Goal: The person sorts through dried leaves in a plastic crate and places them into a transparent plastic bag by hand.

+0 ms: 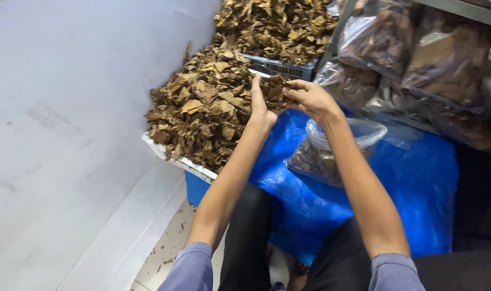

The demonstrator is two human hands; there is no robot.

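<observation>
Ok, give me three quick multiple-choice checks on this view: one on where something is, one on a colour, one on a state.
1. Where is the big heap of dried leaves?
A. Left of the hands
B. On the person's lap
C. On the shelf at right

2. What colour is the plastic sheet under the open clear bag?
A. Green
B. Blue
C. White

3. What is the state of the hands?
A. Both empty
B. Both resting on the wall
C. Both on a clump of dried leaves

Answers: 1 A, the heap sits left of the left hand; 2 B, the sheet is bright blue; 3 C, left hand and right hand pinch the clump between them.
</observation>
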